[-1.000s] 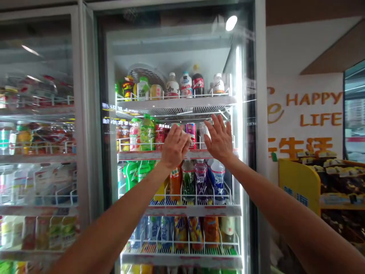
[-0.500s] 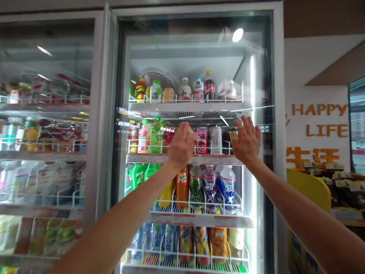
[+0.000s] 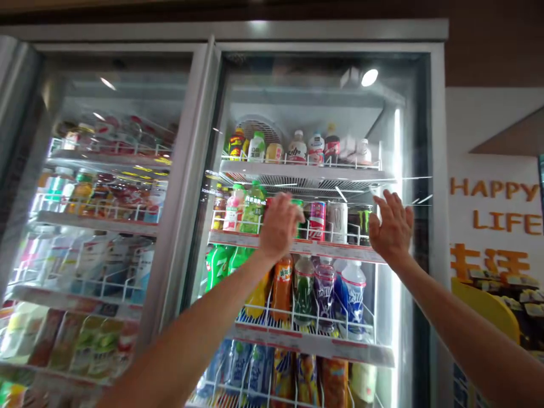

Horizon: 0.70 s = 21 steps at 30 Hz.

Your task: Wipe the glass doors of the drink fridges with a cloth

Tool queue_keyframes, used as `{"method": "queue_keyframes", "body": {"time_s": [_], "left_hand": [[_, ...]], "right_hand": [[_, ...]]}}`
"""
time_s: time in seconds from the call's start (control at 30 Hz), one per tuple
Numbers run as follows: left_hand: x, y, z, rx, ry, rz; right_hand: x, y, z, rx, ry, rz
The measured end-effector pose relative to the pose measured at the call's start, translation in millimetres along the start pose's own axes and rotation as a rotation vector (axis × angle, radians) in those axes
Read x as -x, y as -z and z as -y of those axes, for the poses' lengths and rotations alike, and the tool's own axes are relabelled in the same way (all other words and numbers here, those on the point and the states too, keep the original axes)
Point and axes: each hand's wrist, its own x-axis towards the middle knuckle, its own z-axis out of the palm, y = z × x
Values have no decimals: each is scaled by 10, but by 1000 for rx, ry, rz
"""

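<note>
Both my hands are raised in front of the glass door (image 3: 323, 102) of a lit drinks cooler. My left hand (image 3: 278, 229), a little blurred, is up before the second shelf, with its fingers stretched and nothing seen in it. It covers part of the drinks there, next to a green bottle (image 3: 254, 207). Farther right, my right hand (image 3: 391, 226) is open, fingers apart, near the door's right side and a black can with a green mark (image 3: 364, 221). Whether either palm touches the glass I cannot tell. A red-purple can (image 3: 317, 220) and a pale can (image 3: 339, 221) show between the hands.
A second cooler door (image 3: 114, 226) with shelved bottles stands to the left, divided off by a metal frame (image 3: 193, 170). On the right are a wall with orange letters (image 3: 493, 187) and a yellow display stand (image 3: 484, 309) beside dark packaged goods (image 3: 527, 306).
The view has shifted, so the cooler appears farther right and lower, and more of the left door shows. My left hand sits slightly farther left against the shelf. Both hands stay raised.
</note>
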Motion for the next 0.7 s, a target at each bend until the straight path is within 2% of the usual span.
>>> {"method": "queue_keyframes", "body": {"time_s": [0.07,0.1,0.13,0.17,0.23,0.3,0.33,0.4,0.5,0.53,0.57,0.6,0.63,0.7], "left_hand": [[72,-31,-199,96,-246,134],[91,0,-161,144,-336,191],[94,55,-37,170,-366,226],[81,122,151,158,-303,223],[10,239,566,38,17,104],[-82,257,780,-80,302,-36],[-115,221,751,-102,353,-66],[-127,92,443,-71,271,-36],[-35,-65,-154,34,-78,138],[-1,-70,-234,64,-201,197],[22,-44,-216,78,-280,237],[31,8,-103,75,-304,255],[26,77,85,55,-268,246],[-14,222,534,-31,-33,137]], "right_hand": [[-2,1,3,-2,5,-5],[-3,-1,8,-5,5,-5],[-4,-4,14,-8,3,-7],[-3,-8,21,-10,-1,-7],[1,-18,33,-7,-10,-2],[6,-27,37,-1,-11,6],[8,-28,37,1,-8,8],[9,-21,33,3,-2,11],[4,5,26,10,9,12],[2,13,24,14,12,14],[1,18,23,17,15,15],[0,20,21,19,15,13],[0,19,21,20,13,14],[1,10,22,15,5,17]]}}
